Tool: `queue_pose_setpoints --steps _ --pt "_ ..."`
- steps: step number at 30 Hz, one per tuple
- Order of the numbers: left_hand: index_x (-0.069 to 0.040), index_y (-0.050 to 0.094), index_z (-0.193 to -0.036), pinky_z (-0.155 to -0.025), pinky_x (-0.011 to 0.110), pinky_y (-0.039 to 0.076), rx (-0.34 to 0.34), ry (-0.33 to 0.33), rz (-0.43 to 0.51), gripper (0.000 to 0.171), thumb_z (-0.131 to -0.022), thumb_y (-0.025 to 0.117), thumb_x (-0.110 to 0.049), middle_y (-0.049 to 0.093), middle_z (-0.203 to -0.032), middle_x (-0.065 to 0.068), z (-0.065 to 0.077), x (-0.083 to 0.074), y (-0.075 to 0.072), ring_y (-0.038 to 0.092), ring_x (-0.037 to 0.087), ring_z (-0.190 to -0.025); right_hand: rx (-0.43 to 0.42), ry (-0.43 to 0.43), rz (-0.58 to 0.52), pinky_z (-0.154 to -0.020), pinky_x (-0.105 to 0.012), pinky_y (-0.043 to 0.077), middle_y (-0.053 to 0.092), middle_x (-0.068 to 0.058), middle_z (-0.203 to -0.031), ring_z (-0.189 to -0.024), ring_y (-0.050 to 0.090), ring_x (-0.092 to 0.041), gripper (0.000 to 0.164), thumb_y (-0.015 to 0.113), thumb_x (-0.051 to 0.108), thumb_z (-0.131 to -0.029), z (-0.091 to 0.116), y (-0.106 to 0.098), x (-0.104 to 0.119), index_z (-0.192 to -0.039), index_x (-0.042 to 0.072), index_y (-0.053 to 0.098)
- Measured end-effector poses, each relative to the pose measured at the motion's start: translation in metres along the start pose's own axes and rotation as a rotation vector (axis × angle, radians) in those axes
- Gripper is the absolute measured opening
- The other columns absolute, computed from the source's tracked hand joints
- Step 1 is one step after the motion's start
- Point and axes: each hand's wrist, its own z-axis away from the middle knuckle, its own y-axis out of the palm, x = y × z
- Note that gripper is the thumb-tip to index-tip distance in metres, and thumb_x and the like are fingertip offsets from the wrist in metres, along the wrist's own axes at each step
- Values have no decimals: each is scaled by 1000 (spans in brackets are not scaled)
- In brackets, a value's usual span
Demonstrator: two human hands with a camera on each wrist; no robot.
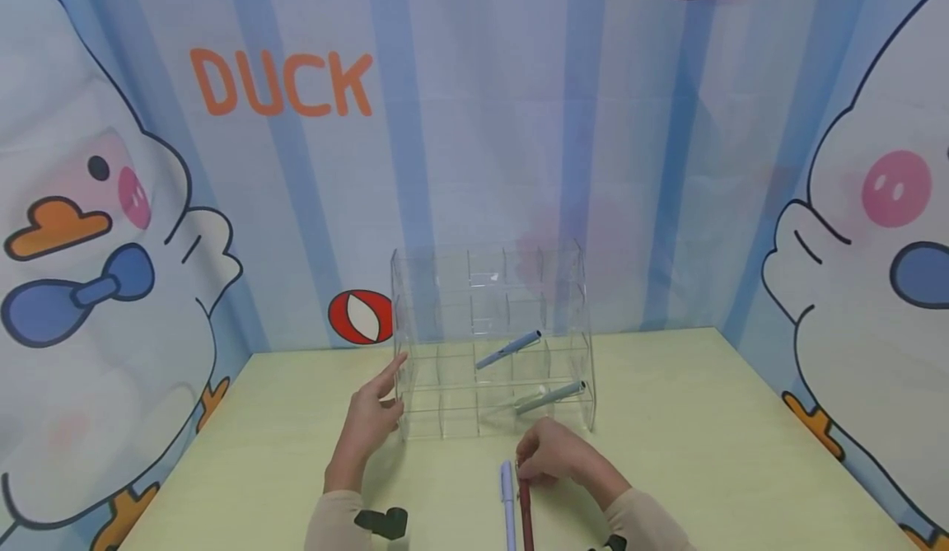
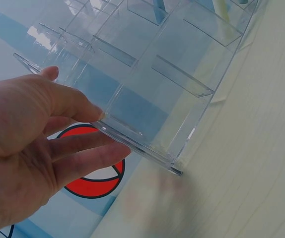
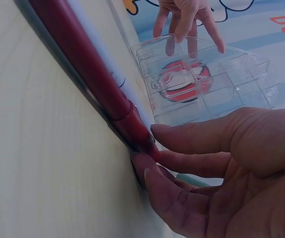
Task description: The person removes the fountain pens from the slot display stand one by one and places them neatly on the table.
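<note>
My left hand (image 1: 373, 419) rests spread against the left side panel of a clear compartment rack (image 1: 460, 434). In the left wrist view its thumb and fingers touch the panel's edge, fingers mostly straight. Before the rack, my right hand (image 1: 556, 450) pinches the far end of a dark red pen (image 1: 526, 514) between thumb and fingers. The red pen lies along the table, and a lavender pen (image 1: 507, 501) lies close on its left. Inside the rack a blue pen (image 1: 507, 350) leans in an upper compartment, and a grey-green pen (image 1: 552, 397) slants in a lower one at right.
The pale yellow table (image 1: 704, 419) extends to both sides of the rack. Behind it hangs a striped blue curtain (image 1: 489, 123) with printed ducks and a red ball (image 1: 341, 318). Dark wrist mounts (image 1: 384, 523) show at my sleeves.
</note>
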Motion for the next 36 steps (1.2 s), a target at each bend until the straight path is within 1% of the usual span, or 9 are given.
queue_pose_setpoints --steps 2,6,9,13,18,21,27,32,36 --pt "-28 41 -155 -63 32 53 0 -1 2 78 -90 58 12 42 -150 28 0 0 0 59 46 -117 -6 0 9 -56 -32 53 68 -5 -74 -62 65 -17 9 73 -4 -81 0 -1 1 -91 -3 73" --pt "-29 41 -154 -64 32 53 -2 -4 10 77 -91 58 12 42 -150 28 1 0 0 59 47 -117 -27 3 16 -58 -34 55 68 -7 -79 -63 66 -19 21 74 0 -83 2 -4 3 -102 -8 70" --pt "-30 42 -154 -64 32 53 -1 -4 12 77 -91 58 11 41 -150 28 1 -1 1 59 46 -118 -41 14 -3 -61 -37 57 69 -10 -87 -68 68 -23 31 75 2 -84 4 -9 5 -111 -12 66" --pt "-32 42 -154 -64 32 53 0 -6 11 78 -91 58 11 41 -150 28 1 -2 1 59 46 -118 -56 17 -40 -63 -39 58 68 -14 -96 -73 69 -25 37 74 2 -85 8 -16 11 -116 -15 63" --pt "-32 42 -153 -64 32 53 -1 -1 10 78 -91 58 12 41 -150 28 1 -2 1 59 46 -118 -60 -10 -56 -64 -39 58 67 -12 -97 -75 68 -24 40 73 3 -86 13 -25 18 -121 -15 62" --pt "-31 42 -154 -63 32 53 -1 4 11 78 -91 58 12 41 -150 28 1 -2 0 58 47 -118 -61 -21 -73 -65 -40 58 65 -11 -96 -75 68 -25 41 72 4 -88 17 -32 23 -123 -14 62" --pt "-27 41 -155 -64 33 53 0 4 11 77 -91 58 12 41 -150 28 2 -1 1 58 48 -118 -86 -47 -86 -63 -40 58 65 -12 -97 -76 69 -26 39 71 4 -88 24 -42 30 -122 -14 62" --pt "-28 41 -154 -64 33 54 -1 8 12 77 -90 58 12 42 -150 28 1 1 1 59 47 -118 -98 -63 -88 -64 -40 58 65 -12 -100 -78 69 -26 38 70 6 -89 26 -48 32 -122 -13 62" --pt "-29 42 -154 -63 32 53 -3 11 15 78 -90 58 12 41 -150 28 0 2 0 58 48 -118 -127 -77 -93 -64 -39 58 66 -12 -101 -78 69 -25 37 70 7 -90 25 -52 34 -121 -11 63"
